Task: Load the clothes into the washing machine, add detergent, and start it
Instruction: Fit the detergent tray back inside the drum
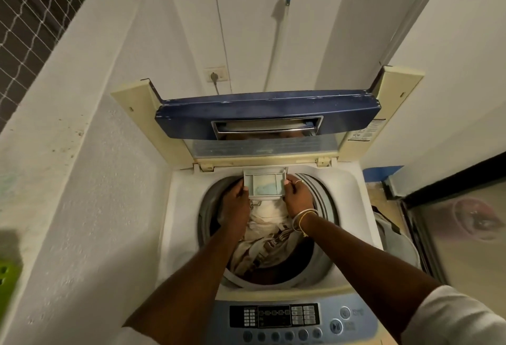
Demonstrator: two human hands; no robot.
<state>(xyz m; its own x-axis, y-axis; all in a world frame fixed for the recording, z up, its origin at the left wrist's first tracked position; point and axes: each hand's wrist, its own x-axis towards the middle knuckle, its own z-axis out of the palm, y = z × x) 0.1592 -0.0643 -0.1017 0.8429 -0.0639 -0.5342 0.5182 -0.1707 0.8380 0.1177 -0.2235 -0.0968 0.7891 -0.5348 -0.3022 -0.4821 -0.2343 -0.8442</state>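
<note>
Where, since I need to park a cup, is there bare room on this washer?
Bare: the white deck between drum rim and left wall, and the cream strip before the control panel. Crowded: the opening's back, where left hand and right hand hold the detergent drawer above the clothes.

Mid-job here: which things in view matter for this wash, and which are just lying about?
For the job: detergent drawer, gripped by left hand and right hand; clothes in the drum; control panel; raised lid.
Lying about: green object; grey container at right; glass door.
</note>
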